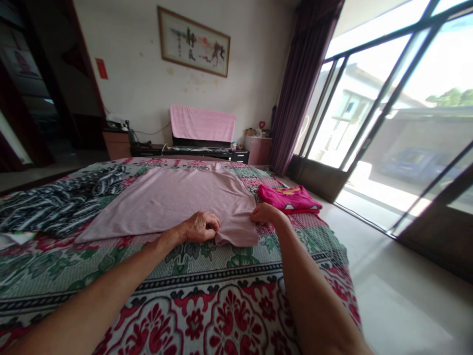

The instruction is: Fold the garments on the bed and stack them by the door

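Observation:
A pale pink shirt [173,199] lies spread flat on the patterned bedspread [207,301]. My left hand [199,226] is closed in a pinch on the shirt's near edge. My right hand [266,214] is closed on the same shirt at its right side, near the sleeve corner. Both arms reach forward over the bed. A folded bright pink garment [288,198] rests just right of my right hand, apart from it.
A black-and-white striped garment [55,202] lies at the bed's left. Beyond the bed stand a low cabinet with a pink towel [202,123] draped over it and a framed picture [193,42]. Large glass doors [388,123] and tiled floor are on the right.

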`<state>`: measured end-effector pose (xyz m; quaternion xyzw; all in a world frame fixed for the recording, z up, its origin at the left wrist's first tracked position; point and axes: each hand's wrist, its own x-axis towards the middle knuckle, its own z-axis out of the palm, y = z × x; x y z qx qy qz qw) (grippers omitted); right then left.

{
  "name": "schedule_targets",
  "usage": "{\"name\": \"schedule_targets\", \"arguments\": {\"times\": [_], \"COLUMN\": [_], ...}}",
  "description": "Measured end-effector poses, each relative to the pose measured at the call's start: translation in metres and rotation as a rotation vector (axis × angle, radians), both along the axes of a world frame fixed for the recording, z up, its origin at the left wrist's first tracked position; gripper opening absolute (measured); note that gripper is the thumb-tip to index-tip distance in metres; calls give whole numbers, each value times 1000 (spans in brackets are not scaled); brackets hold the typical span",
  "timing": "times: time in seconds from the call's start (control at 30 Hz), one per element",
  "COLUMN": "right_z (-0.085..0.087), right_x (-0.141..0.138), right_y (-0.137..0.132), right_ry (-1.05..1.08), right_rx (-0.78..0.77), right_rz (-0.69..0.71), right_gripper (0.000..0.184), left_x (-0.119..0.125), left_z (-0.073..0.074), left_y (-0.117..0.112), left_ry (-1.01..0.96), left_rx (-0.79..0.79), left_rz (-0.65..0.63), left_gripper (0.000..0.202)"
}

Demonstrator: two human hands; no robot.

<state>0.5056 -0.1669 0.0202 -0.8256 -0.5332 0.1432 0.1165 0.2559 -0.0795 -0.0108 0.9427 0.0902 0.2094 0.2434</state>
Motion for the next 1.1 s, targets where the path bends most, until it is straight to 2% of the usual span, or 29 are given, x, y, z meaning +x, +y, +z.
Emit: {"name": "schedule_targets", "arguments": {"times": [0.13,0.23,0.3,0.4,0.47,0.53,0.6,0.7,0.87,0.93,1.1], "right_z": [1,5,7,5,-3,-14,-26,-38,-41,-40,-39], "right_x": [2,1,-4,-19,-31,-41,-47,-48,-45,-44,-44], "right_y": [0,0,2,10,17,23,27,28,27,28,27], "right_ry": [31,25,34,31,28,36,38,47,85,92,131], "right_rx": [-74,-28,31,251,449,554,569,573,576,571,572], "right_rz": [11,39,79,199,278,320,320,250,188,178,168], "right_gripper": [16,13,14,17,18,19,20,19,19,19,21], "left_x": [0,-4,-9,-18,-22,-22,-17,-9,0,0,-5], "left_z": [2,12,19,30,34,37,37,35,31,31,32], "left_y": [0,-1,-1,-2,-5,-10,-17,-27,-35,-33,-21], "left_ry": [73,79,120,309,424,474,479,468,439,419,407], "left_rx": [14,40,29,-92,-166,-167,-99,57,216,184,-20], "left_rz": [-12,70,144,191,184,168,176,231,305,288,208], "left_gripper": [26,30,25,18,19,23,29,32,18,17,11]}}
